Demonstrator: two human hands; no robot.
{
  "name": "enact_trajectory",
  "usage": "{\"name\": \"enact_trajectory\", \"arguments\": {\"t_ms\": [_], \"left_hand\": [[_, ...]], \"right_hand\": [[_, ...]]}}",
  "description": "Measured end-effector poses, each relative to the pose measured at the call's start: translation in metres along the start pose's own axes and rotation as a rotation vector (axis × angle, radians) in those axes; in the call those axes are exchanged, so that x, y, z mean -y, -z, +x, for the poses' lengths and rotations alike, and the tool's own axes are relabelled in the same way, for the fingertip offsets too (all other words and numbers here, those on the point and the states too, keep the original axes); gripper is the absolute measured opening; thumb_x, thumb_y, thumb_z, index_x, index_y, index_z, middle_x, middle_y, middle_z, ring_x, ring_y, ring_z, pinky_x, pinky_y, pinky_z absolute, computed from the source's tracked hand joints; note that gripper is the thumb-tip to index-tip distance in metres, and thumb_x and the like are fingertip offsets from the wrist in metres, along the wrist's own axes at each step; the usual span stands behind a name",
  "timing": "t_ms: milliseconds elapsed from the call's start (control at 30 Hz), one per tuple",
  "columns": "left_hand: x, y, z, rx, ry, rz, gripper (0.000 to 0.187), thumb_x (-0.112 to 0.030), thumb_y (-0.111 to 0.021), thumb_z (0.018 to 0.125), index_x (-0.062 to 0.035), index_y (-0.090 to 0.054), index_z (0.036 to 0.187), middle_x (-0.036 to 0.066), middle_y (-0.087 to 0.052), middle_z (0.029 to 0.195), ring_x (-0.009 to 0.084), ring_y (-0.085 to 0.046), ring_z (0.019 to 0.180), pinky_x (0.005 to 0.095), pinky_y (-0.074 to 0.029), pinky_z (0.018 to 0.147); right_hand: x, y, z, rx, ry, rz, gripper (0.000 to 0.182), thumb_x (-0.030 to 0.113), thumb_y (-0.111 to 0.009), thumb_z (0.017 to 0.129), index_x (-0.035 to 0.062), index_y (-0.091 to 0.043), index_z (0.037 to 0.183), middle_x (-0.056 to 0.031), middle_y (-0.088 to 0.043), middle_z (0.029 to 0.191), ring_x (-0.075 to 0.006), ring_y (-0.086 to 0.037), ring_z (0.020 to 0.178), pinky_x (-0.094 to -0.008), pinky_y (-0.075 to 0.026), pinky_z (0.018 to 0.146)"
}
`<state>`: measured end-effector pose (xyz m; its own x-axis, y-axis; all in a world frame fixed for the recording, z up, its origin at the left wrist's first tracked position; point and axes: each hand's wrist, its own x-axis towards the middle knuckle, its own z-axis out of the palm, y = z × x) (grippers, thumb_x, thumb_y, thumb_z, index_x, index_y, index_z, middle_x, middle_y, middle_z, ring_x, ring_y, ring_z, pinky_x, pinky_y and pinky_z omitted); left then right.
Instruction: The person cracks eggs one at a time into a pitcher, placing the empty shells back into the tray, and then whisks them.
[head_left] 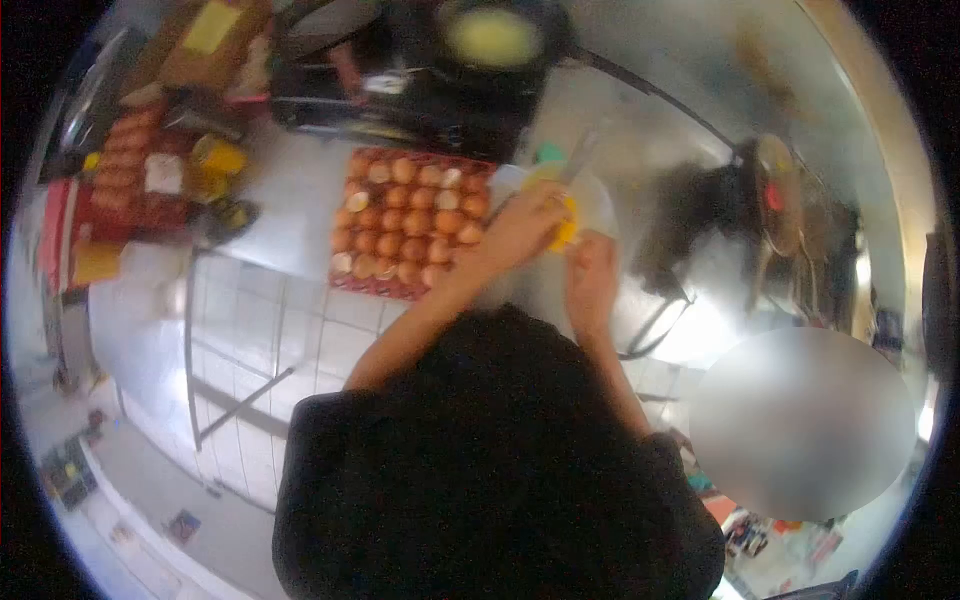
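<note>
The left hand [525, 225] is curled about a small yellow thing [566, 225], its fingers bent round it so that only the thing's right edge shows; the blur keeps me from naming it closer. The right hand [592, 272] lies just at five o'clock of the left, knuckles up and fingers drawn loosely together; whether it grips anything I cannot tell, for its fingertips are lost against the yellow thing and the pale dish. Both hands meet over a pale round dish [600, 200] on the steel bench [290, 190], a little right of the middle of the view.

At nine o'clock of the hands, just beside the left wrist, stands a red tray of brown eggs [410, 222], nearly full. At twelve o'clock, further back on the bench, a dark stove [420, 100] carries a pan [492, 35] with something yellow in it. Far off at ten o'clock lies a second egg tray [125, 160] with small yellow tubs near it. At three o'clock a dark fan [775, 205] stands well apart from the hands, its cord trailing over the bench.
</note>
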<state>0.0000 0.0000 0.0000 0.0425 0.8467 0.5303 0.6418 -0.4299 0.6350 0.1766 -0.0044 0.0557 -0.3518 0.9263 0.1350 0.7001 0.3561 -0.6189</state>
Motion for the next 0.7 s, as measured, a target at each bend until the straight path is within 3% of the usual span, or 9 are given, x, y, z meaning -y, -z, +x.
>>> {"name": "enact_trajectory", "arguments": {"t_ms": [100,233,267,333,467,567,700], "left_hand": [[-0.015,-0.005,0.015,-0.018,-0.010,-0.134,0.041,-0.004,-0.075,0.080,-0.0102,-0.065,0.119,0.013,-0.051,0.131,0.0288,-0.060,0.112,0.0362,-0.053,0.091],[-0.028,0.033,0.019,0.093,0.024,-0.243,0.048,-0.003,-0.076,0.080,-0.0094,-0.064,0.126,0.011,-0.048,0.137,0.0268,-0.062,0.114,0.0384,-0.052,0.097],[-0.026,0.032,0.023,0.088,-0.020,-0.280,0.050,-0.003,-0.076,0.079,-0.0090,-0.063,0.127,0.011,-0.047,0.138,0.0264,-0.062,0.115,0.0384,-0.052,0.099],[-0.018,0.029,0.029,0.082,-0.117,-0.355,0.052,-0.003,-0.077,0.079,-0.0082,-0.063,0.129,0.010,-0.045,0.141,0.0258,-0.061,0.118,0.0385,-0.051,0.101],[-0.013,0.032,0.028,0.072,-0.098,-0.368,0.053,-0.003,-0.080,0.075,-0.0060,-0.064,0.125,0.010,-0.045,0.142,0.0250,-0.062,0.117,0.0369,-0.051,0.101],[-0.017,0.035,0.027,0.034,-0.077,-0.365,0.051,-0.004,-0.082,0.072,-0.0050,-0.067,0.121,0.011,-0.046,0.141,0.0254,-0.063,0.115,0.0366,-0.052,0.100],[-0.014,0.027,0.025,0.001,-0.060,-0.365,0.047,-0.007,-0.084,0.070,-0.0052,-0.070,0.115,0.013,-0.050,0.137,0.0279,-0.062,0.114,0.0369,-0.053,0.096]], "right_hand": [[-0.012,0.024,0.014,-0.022,0.073,0.024,0.037,0.018,-0.070,0.091,0.0053,-0.054,0.123,-0.0193,-0.058,0.117,-0.0352,-0.062,0.100,-0.0444,-0.050,0.087],[0.004,0.015,0.038,0.031,0.109,0.221,0.043,0.015,-0.072,0.090,0.0032,-0.049,0.125,-0.0191,-0.059,0.113,-0.0307,-0.064,0.098,-0.0397,-0.051,0.085],[-0.009,0.015,0.045,0.124,0.038,0.281,0.051,0.013,-0.072,0.090,0.0039,-0.040,0.129,-0.0163,-0.057,0.110,-0.0260,-0.063,0.095,-0.0364,-0.052,0.085],[-0.024,0.024,0.055,0.305,-0.082,0.392,0.053,0.012,-0.071,0.091,0.0043,-0.036,0.130,-0.0144,-0.055,0.109,-0.0235,-0.063,0.089,-0.0339,-0.052,0.081],[-0.010,0.042,0.068,0.622,-0.230,0.506,0.050,0.008,-0.066,0.094,0.0047,-0.031,0.130,-0.0118,-0.052,0.107,-0.0173,-0.062,0.079,-0.0289,-0.053,0.072],[-0.022,0.040,0.075,0.740,-0.153,0.598,0.043,0.008,-0.061,0.097,0.0021,-0.035,0.131,-0.0129,-0.055,0.108,-0.0158,-0.062,0.079,-0.0283,-0.053,0.069],[-0.020,0.040,0.078,0.711,-0.046,0.499,0.036,0.008,-0.057,0.098,-0.0020,-0.045,0.130,-0.0133,-0.060,0.106,-0.0161,-0.064,0.081,-0.0297,-0.055,0.070]]}}
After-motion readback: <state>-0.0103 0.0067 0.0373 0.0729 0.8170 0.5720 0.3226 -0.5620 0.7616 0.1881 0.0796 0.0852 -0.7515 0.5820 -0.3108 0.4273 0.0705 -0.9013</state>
